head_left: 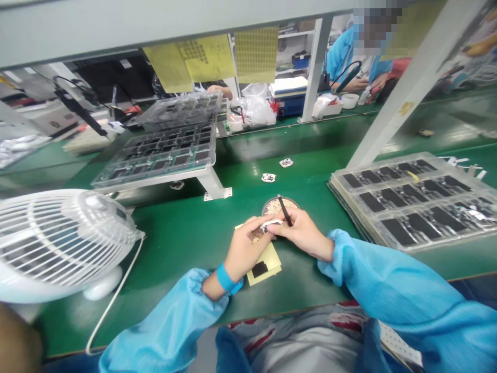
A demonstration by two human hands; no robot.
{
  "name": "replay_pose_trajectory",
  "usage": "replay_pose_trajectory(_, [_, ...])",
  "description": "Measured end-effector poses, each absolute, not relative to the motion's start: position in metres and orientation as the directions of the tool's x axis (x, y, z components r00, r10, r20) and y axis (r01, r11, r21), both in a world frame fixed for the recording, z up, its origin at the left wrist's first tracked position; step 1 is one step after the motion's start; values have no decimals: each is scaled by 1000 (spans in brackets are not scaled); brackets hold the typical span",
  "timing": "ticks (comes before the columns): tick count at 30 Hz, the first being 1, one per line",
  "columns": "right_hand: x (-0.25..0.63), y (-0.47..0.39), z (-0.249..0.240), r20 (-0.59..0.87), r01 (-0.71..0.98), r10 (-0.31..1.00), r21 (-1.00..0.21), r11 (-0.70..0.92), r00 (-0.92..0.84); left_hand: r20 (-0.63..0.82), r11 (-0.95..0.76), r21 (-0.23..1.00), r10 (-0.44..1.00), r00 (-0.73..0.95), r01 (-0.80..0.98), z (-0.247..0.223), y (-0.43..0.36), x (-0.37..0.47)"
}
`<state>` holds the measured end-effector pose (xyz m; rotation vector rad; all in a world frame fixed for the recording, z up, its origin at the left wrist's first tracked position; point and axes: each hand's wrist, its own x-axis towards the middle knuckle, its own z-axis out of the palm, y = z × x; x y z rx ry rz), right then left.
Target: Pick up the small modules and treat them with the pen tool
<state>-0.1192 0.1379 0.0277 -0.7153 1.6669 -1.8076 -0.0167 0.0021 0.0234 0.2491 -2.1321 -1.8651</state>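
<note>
Together, my left hand [245, 246] and right hand [305, 232] were closed on a small white part [272, 224], above the yellow paper [272, 259]. My right fingers also gripped a dark slim tool [284, 211], perhaps tweezers; my view was too poor to tell. Just beyond sat a round dish [264, 209].

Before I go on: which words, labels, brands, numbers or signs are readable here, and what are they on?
None can be read.
Yellow sheets: grid marks, too blurred.
White label on the dark panel at the back: too small.
White part in the left hand: no lettering legible.
Black tool in the right hand: none legible.
</note>
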Motion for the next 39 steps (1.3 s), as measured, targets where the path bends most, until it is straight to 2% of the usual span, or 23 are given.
replay_pose_trajectory(3, [-118,138,25,89,-44,-690,-996,-84,-718,-13,-140,990,-319,-948,33,26,3,-18])
replay_pose_trajectory(5, [-118,138,24,80,10,-704,-992,-123,-705,-44,-191,981,-333,-942,22,29,2,-18])
replay_pose_trajectory(15, [-116,134,26,-54,183,-699,-977,-111,-713,-19,-150,988,-366,-930,39,30,1,-17])
replay_pose_trajectory(22, [-113,133,25,-39,209,-700,-965,-159,-713,11,-131,989,-387,-922,66,32,5,-17])
replay_pose_trajectory(33, [-106,132,24,73,19,-648,-991,-133,-758,-10,-174,982,-444,-896,76,34,11,-14])
replay_pose_trajectory(39, [-120,134,24,93,-69,-742,-996,-62,-664,-115,-250,968,-429,-896,-5,27,3,-17])
